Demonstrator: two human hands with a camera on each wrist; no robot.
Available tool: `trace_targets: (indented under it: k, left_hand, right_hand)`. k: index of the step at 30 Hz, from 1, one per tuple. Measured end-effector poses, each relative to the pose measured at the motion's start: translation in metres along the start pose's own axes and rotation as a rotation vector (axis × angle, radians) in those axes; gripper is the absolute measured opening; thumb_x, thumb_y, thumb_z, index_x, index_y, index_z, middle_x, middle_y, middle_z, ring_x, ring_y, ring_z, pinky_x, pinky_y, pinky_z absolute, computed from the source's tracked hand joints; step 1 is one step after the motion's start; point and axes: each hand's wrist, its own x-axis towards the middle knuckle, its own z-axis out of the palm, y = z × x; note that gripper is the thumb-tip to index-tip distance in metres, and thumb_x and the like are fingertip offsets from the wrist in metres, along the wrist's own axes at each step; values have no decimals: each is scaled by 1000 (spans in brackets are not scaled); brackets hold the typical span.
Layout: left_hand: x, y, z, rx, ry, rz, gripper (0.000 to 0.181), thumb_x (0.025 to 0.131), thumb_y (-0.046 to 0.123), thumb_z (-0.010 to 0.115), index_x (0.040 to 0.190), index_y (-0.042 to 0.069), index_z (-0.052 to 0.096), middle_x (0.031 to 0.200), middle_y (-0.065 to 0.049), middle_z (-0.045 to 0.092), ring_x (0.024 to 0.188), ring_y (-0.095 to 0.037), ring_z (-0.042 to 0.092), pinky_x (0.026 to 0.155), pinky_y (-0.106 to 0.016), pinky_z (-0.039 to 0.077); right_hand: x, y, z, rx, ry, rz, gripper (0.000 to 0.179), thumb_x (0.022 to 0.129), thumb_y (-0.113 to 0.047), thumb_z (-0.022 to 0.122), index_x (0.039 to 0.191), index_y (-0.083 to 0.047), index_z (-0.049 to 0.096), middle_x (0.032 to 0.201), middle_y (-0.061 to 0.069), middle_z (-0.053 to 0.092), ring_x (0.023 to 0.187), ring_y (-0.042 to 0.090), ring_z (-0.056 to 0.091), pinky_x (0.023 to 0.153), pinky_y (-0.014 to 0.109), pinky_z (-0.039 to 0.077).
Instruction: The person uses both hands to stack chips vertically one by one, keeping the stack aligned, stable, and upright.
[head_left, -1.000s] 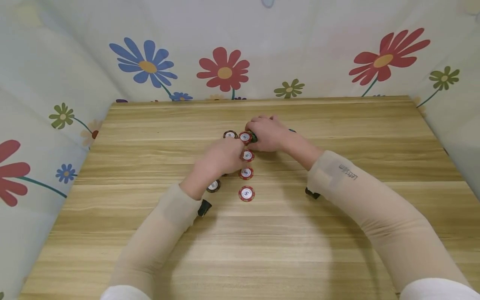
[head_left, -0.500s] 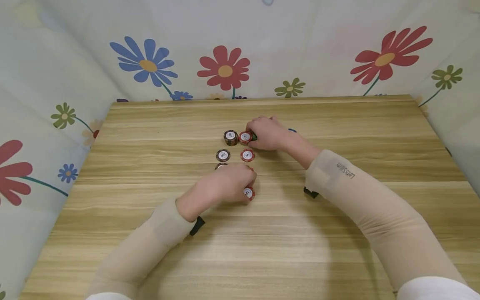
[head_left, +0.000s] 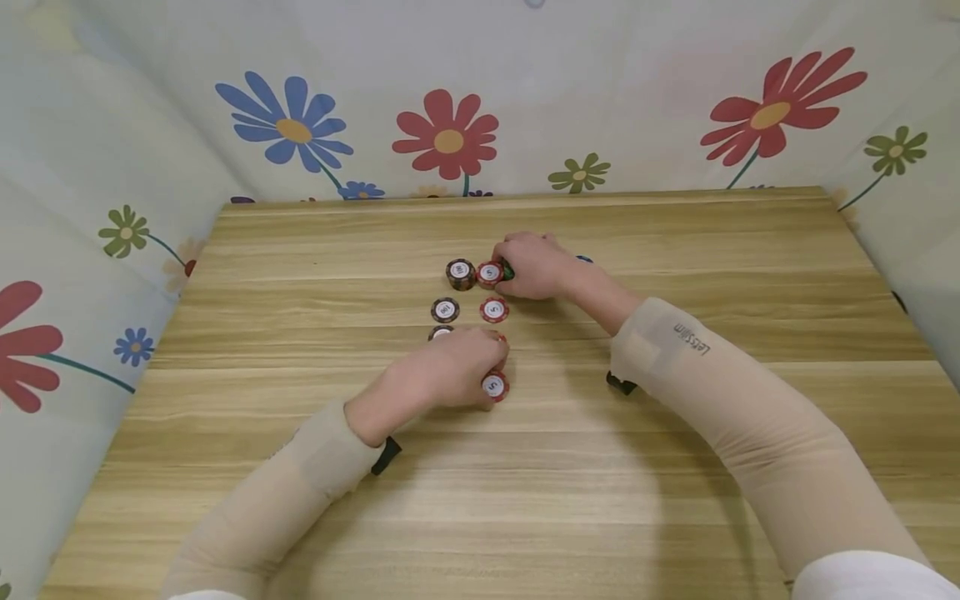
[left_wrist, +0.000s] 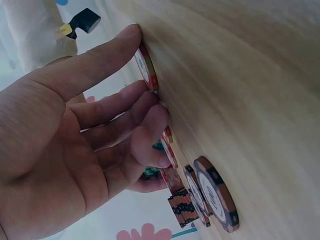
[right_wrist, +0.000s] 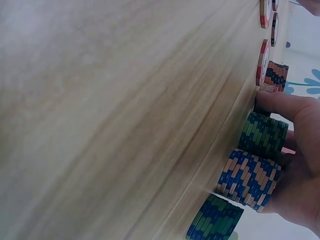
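Across the back and sides of my view hangs a white covering (head_left: 630, 83) printed with red, blue and green flowers; before it lies a pale wood-grained table (head_left: 525, 500). Over it reach my two arms in beige sleeves (head_left: 720, 417). My right hand (head_left: 532, 265) curls around a red stack of round chips (head_left: 490, 273), thumb on the near side, fingers on the far. My left hand (head_left: 450, 367) pinches a flat red round chip with a white centre (head_left: 495, 386) between thumb and finger, down on the wood at the near end of the red row. By my right palm stand a blue-and-tan stack (right_wrist: 249, 179) and a green stack (right_wrist: 264, 135), with a blue-and-green stack (right_wrist: 215, 220) past them. Just left of the red stack stands a black-and-brown stack (head_left: 460, 273). Smallest are the loose chips lying flat: two black ones (head_left: 445, 310) and two more red ones (head_left: 494, 309), one of each partly hidden by my left hand.
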Motion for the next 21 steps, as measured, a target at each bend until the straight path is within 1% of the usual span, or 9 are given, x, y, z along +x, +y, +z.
trace_targets:
  k: [7,11,13,15,19,21]
  left_hand:
    - [-1,-1,1,0,10,18,20,81,15,82,82,10,62,88,0,57,79,-19,58,71,-35,49]
    - [-1,-1,1,2,4,20,17,82,15,80,84,9,63,91,-3,57,81,-21,59,73,-37,50]
    - [-1,-2,0,-9,12,20,18,82,16,79,86,9,63,89,-2,57,80,-20,58,74,-36,50]
    - [0,-4,0,-27,29,28,18,81,16,78,87,9,62,85,0,56,77,-19,55,72,-35,49]
    - [1,-12,-4,-93,82,58,17,81,15,77,86,9,62,76,2,54,69,-16,50,66,-33,46]
    - [2,-18,-6,-114,112,65,18,82,16,77,87,8,63,77,2,56,69,-14,52,65,-32,47]
  right_hand:
    - [2,2,1,9,0,-4,44,95,-32,73,129,-5,64,122,13,60,115,30,56,103,63,34]
    - [2,2,0,7,0,-9,44,95,-32,73,129,-5,64,122,13,60,115,30,56,103,64,35]
    - [1,2,0,10,0,-11,45,95,-32,73,129,-4,64,122,13,60,116,30,56,103,64,35]
    - [1,2,0,17,1,-14,44,95,-31,73,129,-4,64,121,13,60,115,31,56,102,64,35]
    - [1,3,0,22,5,-17,43,95,-31,73,128,-5,65,120,12,60,114,30,56,101,63,36]
    - [2,3,1,18,6,-19,43,95,-31,73,128,-5,65,120,12,60,114,30,57,100,63,37]
